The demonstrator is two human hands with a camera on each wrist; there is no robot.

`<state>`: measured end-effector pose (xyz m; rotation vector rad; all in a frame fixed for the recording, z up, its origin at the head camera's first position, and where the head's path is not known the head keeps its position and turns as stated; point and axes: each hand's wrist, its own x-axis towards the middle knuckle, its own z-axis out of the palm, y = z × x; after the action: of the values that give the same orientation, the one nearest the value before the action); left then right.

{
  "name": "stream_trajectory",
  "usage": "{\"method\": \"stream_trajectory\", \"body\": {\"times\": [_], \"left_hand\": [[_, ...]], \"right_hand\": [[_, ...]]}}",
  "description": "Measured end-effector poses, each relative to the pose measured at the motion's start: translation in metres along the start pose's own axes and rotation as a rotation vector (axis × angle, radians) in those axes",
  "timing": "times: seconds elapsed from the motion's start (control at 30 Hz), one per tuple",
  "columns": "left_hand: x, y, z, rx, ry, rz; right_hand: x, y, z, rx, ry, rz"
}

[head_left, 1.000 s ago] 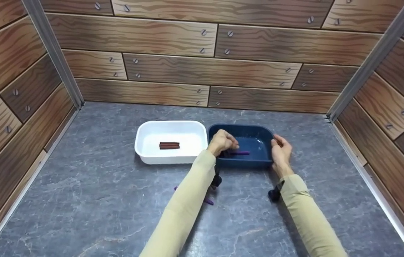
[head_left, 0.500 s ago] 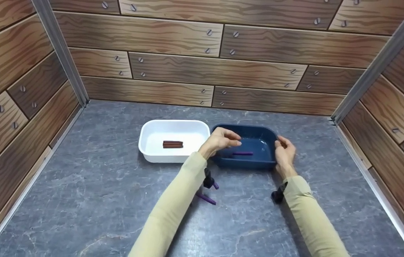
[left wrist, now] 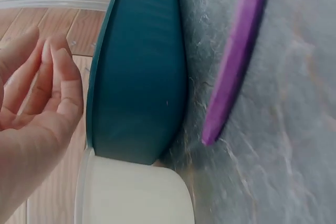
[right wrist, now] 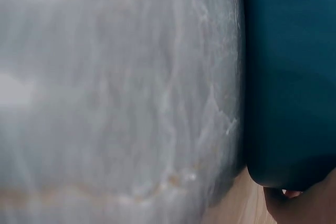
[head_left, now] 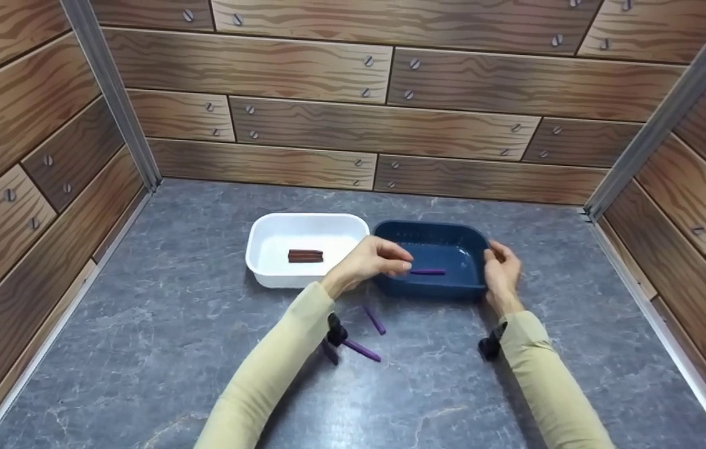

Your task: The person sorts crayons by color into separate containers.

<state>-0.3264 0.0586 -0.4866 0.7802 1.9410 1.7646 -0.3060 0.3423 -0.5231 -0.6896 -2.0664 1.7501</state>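
My left hand (head_left: 370, 260) hovers above the left end of the dark blue plastic bin (head_left: 431, 290). Its fingers are loosely bent, and nothing shows between thumb and fingertips in the left wrist view. At the bin's right end, my right hand (head_left: 502, 272) grips the rim, thumb toward the inside. One purple stick (head_left: 429, 272) lies on the bin floor. On the table in front are a purple stick (head_left: 374, 320), another purple stick (head_left: 363, 350), and a darker stick (head_left: 330, 352) partly hidden by the left wrist camera. The left wrist view shows one faceted purple stick (left wrist: 234, 66) close up.
A white bin (head_left: 303, 282) stands against the blue bin's left side, holding several reddish-brown sticks (head_left: 305, 256) side by side. Wood-patterned walls (head_left: 303, 118) enclose the grey marbled tabletop (head_left: 172, 324) at the back and both sides.
My left hand has drawn back left and toward me, from inside the blue bin to its left edge, uncovering sticks on the table. My right hand keeps its grip on the rim.
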Motion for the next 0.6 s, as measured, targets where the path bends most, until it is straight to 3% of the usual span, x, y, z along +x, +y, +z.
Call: {"method": "stream_trajectory", "body": {"times": [0.23, 0.6], "left_hand": [[-0.023, -0.003, -0.005, 0.02, -0.05, 0.009], [-0.041, -0.014, -0.022, 0.078, -0.072, -0.031]], "right_hand": [[0.0, 0.002, -0.002, -0.021, -0.006, -0.009], [0.001, 0.0, 0.002, -0.018, -0.004, 0.009]]}}
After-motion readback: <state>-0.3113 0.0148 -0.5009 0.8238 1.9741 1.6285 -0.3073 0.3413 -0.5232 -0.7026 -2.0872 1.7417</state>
